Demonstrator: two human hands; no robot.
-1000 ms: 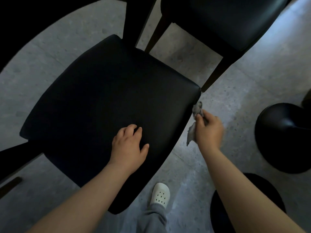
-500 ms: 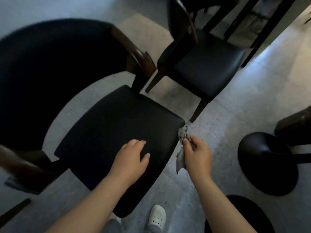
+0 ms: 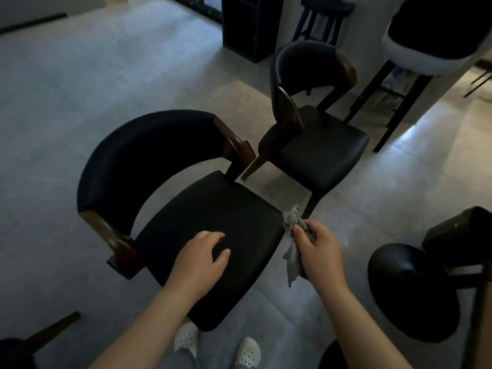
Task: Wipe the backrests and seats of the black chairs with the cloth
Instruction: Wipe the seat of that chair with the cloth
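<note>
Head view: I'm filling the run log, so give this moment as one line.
left hand rests on near chair seat | right hand grips grey cloth at seat's right edge | backrest untouched | second chair behind

Two black chairs (image 3: 213, 225), one cloth (image 3: 291, 219), two hands (image 3: 199, 259), two shoes (image 3: 186, 339), perhaps three stools (image 3: 410, 291).

A pale grey speckled floor (image 3: 80, 102) spreads out beyond the left hand (image 3: 202, 258). Far ahead of the right hand (image 3: 316, 251), a dark cabinet (image 3: 247, 27) and a dark-legged stool (image 3: 323, 20) stand by a white wall (image 3: 370, 62). A round black base (image 3: 410, 291) sits near that hand's right side, and farther off a bright patch (image 3: 415, 131) gleams on the floor.
</note>
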